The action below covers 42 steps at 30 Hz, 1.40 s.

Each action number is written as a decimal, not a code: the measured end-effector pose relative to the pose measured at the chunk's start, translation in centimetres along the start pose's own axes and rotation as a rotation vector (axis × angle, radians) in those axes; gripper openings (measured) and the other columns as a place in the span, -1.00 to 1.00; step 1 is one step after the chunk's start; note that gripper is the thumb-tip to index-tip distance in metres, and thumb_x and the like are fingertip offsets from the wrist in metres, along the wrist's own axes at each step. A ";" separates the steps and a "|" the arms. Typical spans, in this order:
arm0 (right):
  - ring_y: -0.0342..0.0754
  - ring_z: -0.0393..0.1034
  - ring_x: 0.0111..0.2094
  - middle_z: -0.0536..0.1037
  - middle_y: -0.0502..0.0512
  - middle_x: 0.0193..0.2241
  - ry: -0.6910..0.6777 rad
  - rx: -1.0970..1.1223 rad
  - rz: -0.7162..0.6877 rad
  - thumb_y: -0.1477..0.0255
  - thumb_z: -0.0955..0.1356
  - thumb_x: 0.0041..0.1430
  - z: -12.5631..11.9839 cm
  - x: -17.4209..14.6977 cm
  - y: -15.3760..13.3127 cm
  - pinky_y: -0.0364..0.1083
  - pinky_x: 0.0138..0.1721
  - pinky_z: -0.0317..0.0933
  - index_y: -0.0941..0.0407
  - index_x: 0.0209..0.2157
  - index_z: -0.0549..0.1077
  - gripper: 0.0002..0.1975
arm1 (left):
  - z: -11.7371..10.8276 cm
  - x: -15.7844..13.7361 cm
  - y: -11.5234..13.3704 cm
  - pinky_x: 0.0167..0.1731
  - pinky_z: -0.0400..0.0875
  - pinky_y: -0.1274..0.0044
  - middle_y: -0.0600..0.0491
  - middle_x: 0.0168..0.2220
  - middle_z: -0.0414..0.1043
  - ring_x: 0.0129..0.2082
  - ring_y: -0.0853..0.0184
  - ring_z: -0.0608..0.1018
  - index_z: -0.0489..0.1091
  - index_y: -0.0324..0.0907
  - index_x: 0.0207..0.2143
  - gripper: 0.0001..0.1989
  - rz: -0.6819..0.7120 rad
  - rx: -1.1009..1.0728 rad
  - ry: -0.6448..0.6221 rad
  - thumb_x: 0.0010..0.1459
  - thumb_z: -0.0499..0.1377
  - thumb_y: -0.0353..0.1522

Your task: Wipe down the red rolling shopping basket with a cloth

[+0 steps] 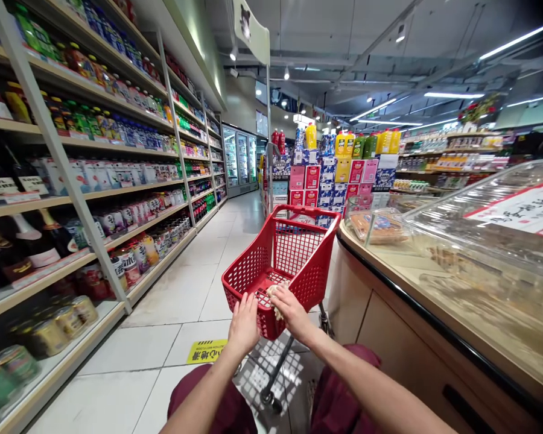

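Our left hand (pixel 245 322) lies open at seven o'clock, fingers stretched over the near rim; whether it bears down we cannot tell. Our right hand (pixel 289 306) closes around a crumpled cream cloth (pixel 272 292) at five o'clock on that same end. The red shopping cart (pixel 322 262) stands at twelve, right before our knees. To wipe well, we should steady the basket with the left hand, fold the cloth into a flat pad and follow the rim, easing over the lattice, where it could snag. At eight o'clock, a yellow floor sign (pixel 207 351), upside down to us, seems to read "小心地滑" and "CAUTION WET FLOOR". Labels on the dark bottles (pixel 31 181) at ten show "sen". Above the tabletop (pixel 380 258) at three, a red-edged white sign (pixel 520 208) carries characters we cannot make out.
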State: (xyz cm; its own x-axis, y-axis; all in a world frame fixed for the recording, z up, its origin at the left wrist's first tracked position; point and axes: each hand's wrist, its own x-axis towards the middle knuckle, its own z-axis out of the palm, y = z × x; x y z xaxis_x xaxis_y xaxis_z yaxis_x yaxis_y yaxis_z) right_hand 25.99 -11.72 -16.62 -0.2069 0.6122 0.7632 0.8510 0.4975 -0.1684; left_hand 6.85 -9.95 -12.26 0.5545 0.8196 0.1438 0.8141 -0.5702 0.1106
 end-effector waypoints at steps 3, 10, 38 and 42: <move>-0.01 0.07 0.12 0.34 0.24 0.00 0.033 -0.071 0.090 0.58 0.14 0.18 -1.0 0.3 1.3 0.17 0.08 0.05 0.13 0.00 0.32 -0.62 | 0.4 0.0 0.9 0.18 -0.14 0.35 -0.02 0.23 -0.11 0.24 0.26 -0.13 0.00 -0.32 0.14 -0.33 0.034 -0.010 -0.002 -0.12 -0.06 -0.50; -0.04 0.02 0.15 0.32 0.18 0.03 0.000 -0.042 0.043 0.57 0.16 0.17 -1.2 -1.1 -0.2 0.12 0.09 0.04 0.08 0.02 0.30 -0.62 | 0.8 0.0 1.9 0.18 -0.13 0.33 -0.01 0.25 -0.19 0.24 0.28 -0.17 -0.03 -0.32 0.15 -0.33 0.062 -0.003 -0.007 -0.11 -0.08 -0.51; -0.05 0.14 0.09 0.34 0.15 0.02 -0.154 -0.005 0.104 0.59 0.15 0.14 -4.4 -2.4 -1.4 0.02 0.06 0.12 0.09 0.00 0.33 -0.60 | 0.7 -0.2 1.5 0.18 -0.21 0.26 -0.07 0.24 -0.17 0.23 0.24 -0.11 -0.08 -0.32 0.17 -0.28 0.027 0.079 0.045 -0.13 -0.07 -0.51; 0.00 0.18 0.06 0.38 0.20 -0.02 -0.066 -0.073 0.271 0.62 0.15 0.11 -4.4 -1.6 -0.7 0.07 0.05 0.13 0.11 -0.05 0.38 -0.60 | 0.3 0.4 -0.3 0.16 -0.13 0.25 -0.11 0.23 -0.13 0.23 0.20 -0.09 0.02 -0.34 0.14 -0.36 -0.083 0.098 0.068 -0.09 -0.08 -0.51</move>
State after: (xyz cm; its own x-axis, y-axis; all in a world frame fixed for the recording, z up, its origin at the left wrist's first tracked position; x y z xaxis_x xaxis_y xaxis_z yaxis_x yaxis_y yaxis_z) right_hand 27.86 -15.75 -14.92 0.0040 0.7570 0.6534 0.9114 0.2661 -0.3140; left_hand 6.83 -9.45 -12.51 0.4739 0.8564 0.2051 0.8717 -0.4892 0.0284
